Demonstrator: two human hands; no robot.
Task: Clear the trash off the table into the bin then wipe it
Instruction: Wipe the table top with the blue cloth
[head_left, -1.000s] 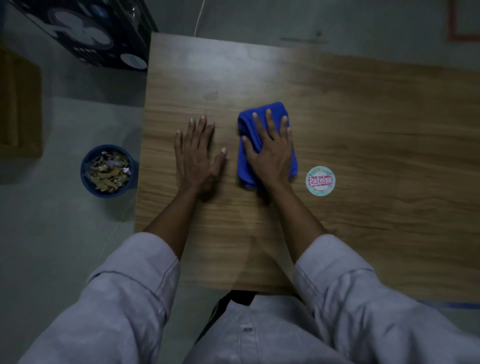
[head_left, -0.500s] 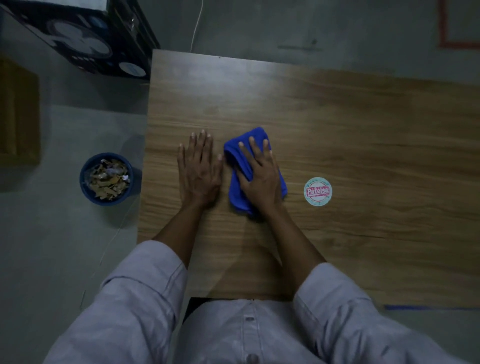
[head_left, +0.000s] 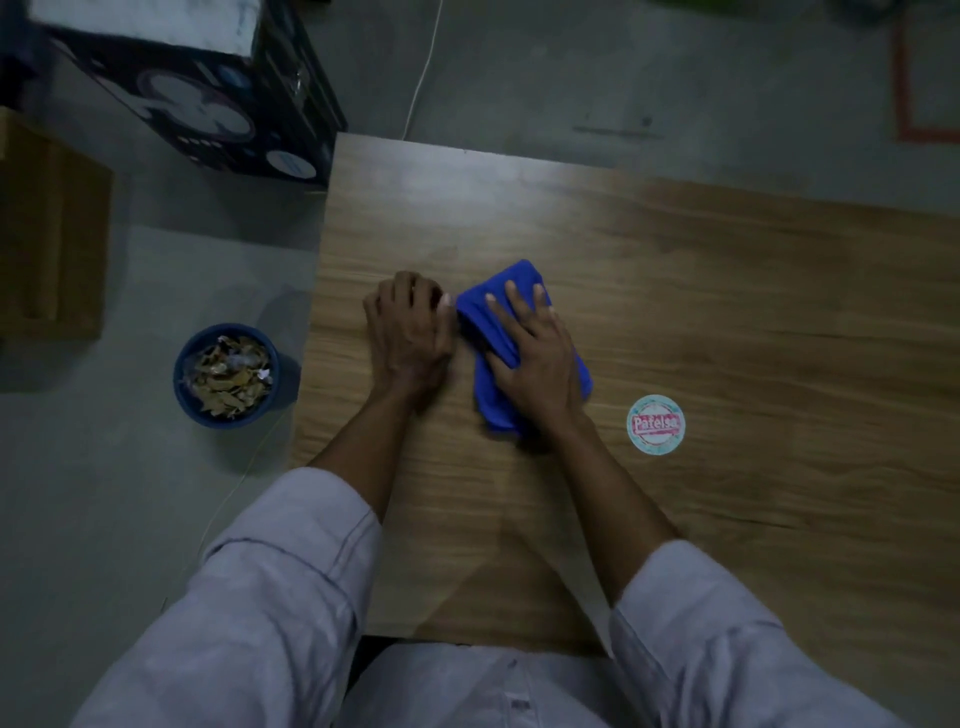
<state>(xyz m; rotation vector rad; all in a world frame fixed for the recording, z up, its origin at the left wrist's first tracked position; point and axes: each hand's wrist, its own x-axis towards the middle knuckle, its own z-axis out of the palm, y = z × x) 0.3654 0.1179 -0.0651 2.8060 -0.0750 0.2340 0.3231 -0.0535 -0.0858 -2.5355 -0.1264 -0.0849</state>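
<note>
Stage judged: wiping. The bin (head_left: 228, 328) stands on the floor just off the table's left edge and is filled with scraps (head_left: 228, 376); no loose trash is seen on the table (head_left: 727, 312).

The blue cloth (head_left: 522, 275) lies folded on the table's left half, near the middle of its depth. It is pressed flat under the right hand (head_left: 530, 358), whose fingers are spread and straight across it. The left hand (head_left: 408, 332) rests just beside the cloth with its fingers curled under, and nothing is seen held in it.

A round printed label (head_left: 655, 424) lies flat on the wood near the cloth's right side. Whether it is stuck down or loose cannot be told.

Recommendations for the step in hand:
- Even pressure should be kept through the palm so that the cloth is not bunched.
- Overlapping strokes should be run along the grain, right out to the edges and corners.
- The far and right-hand areas should be covered as well.
- The label should be checked and binned if loose.
- Any crumbs should be swept towards the bin side, not onto the lap.
</note>
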